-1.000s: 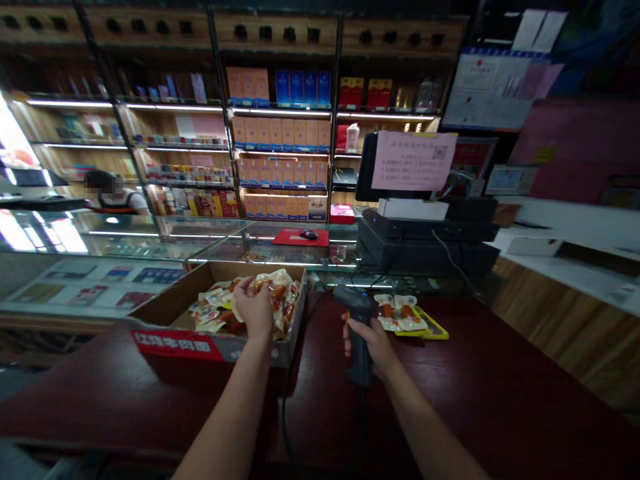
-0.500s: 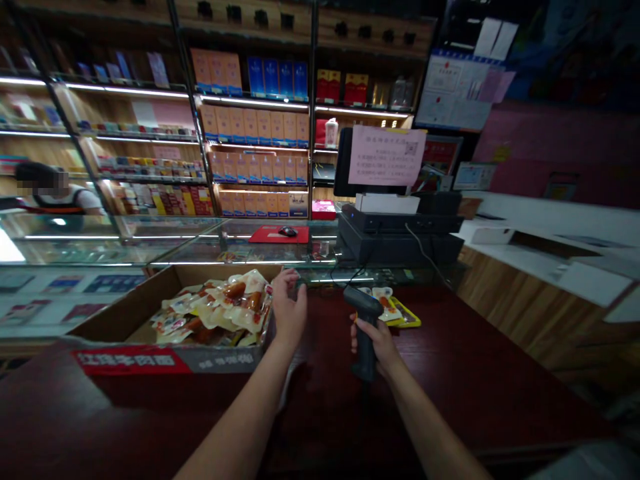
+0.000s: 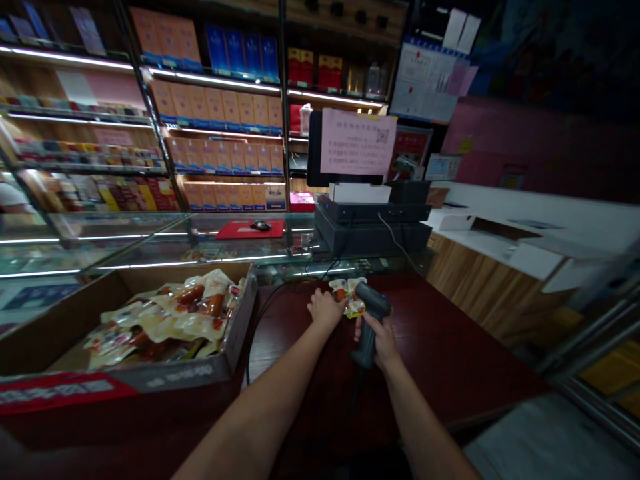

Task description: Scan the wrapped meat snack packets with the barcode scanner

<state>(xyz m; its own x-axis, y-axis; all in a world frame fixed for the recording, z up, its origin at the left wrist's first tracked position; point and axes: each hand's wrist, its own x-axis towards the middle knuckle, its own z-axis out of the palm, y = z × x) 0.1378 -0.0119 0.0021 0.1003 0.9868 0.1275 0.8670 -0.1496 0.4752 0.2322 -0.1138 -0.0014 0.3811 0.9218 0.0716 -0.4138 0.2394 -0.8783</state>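
Vacuum-sealed snack packets [image 3: 354, 305] lay on the surface [image 3: 433, 350] at the partly curled fingers of the left hand [image 3: 327, 309]; I could not confirm a hold. Probably light, pliable and slippery, the packets suited a seam pinch. The right hand [image 3: 384, 339] gripped the barcode scanner [image 3: 373, 301] by its handle.

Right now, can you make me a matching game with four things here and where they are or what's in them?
Things:
1. barcode scanner
2. computer mouse
3. pink paper sign
4. cardboard box

Clues:
A. on a red mat
B. has clear food packets inside
C. gripped in the right hand
D. on the black monitor

Right pairs: 1-C, 2-A, 3-D, 4-B
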